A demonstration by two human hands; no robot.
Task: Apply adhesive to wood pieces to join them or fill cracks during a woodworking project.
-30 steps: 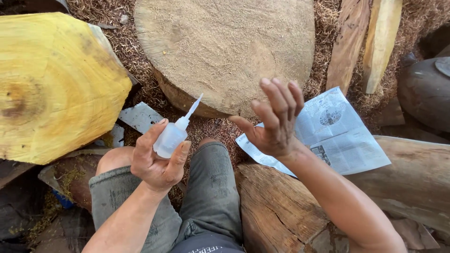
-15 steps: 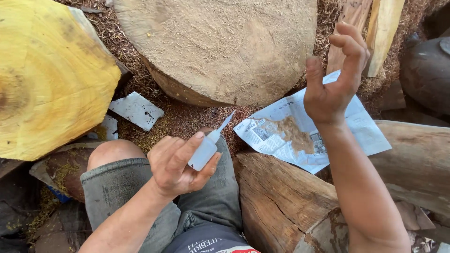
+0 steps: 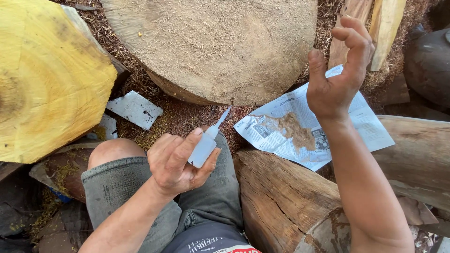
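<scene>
My left hand (image 3: 176, 161) grips a small white squeeze bottle (image 3: 205, 146) over my knee, its thin nozzle pointing up and right toward the round log. My right hand (image 3: 338, 77) is raised above a sheet of newspaper (image 3: 347, 124), palm up, fingers curled and apart, holding nothing. A small heap of brown sawdust (image 3: 293, 129) lies on the paper. The paper rests on a dark log (image 3: 281, 197) beside my right leg.
A big round log slice (image 3: 211, 42) dusted with sawdust lies ahead, a yellow cut log (image 3: 42, 84) at the left. A flat grey metal piece (image 3: 135, 108) lies on the wood chips. Planks (image 3: 375, 28) lean at the upper right.
My right hand rose from the paper and moved right, uncovering the sawdust heap. My left hand with the bottle shifted right and lower over my leg.
</scene>
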